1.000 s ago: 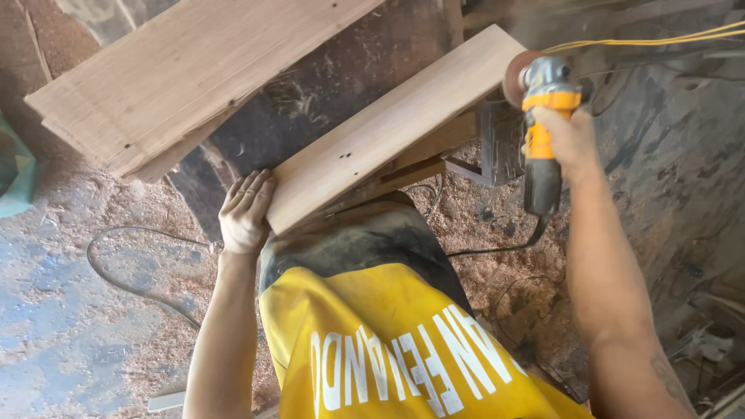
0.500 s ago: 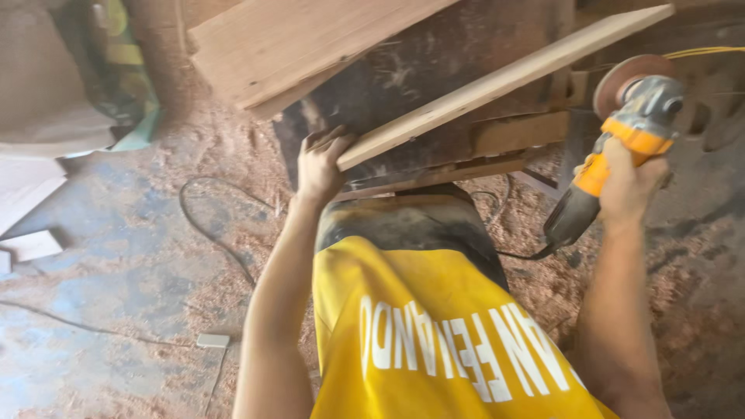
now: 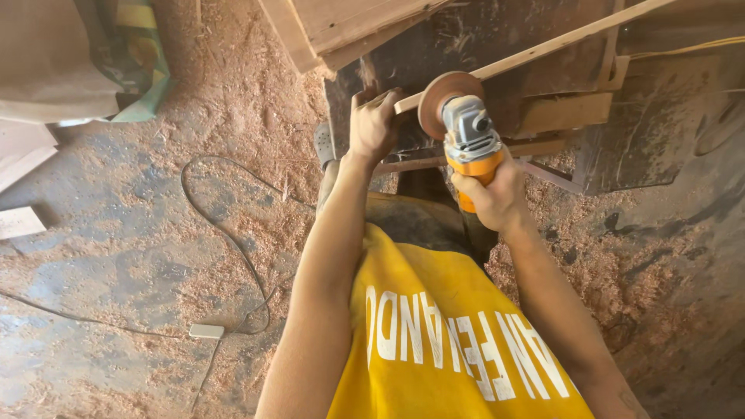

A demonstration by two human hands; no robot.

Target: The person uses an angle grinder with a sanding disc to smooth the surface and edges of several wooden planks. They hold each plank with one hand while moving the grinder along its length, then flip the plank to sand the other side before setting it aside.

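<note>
Left hand (image 3: 374,124): fingers curled over near end of thin wooden board (image 3: 535,53), which lies edge-on across dark metal surface (image 3: 481,39). Right hand (image 3: 493,198): fingers wrapped tight around yellow angle grinder (image 3: 469,143), disc touching board's end. Concrete floor (image 3: 116,233) thick with sawdust; thin cable (image 3: 225,233) loops across it. Stacked planks (image 3: 341,23) above.

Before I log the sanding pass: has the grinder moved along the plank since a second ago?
Yes. The grinder in the right hand has come along the plank to the near end, close to the left hand gripping it.
</note>
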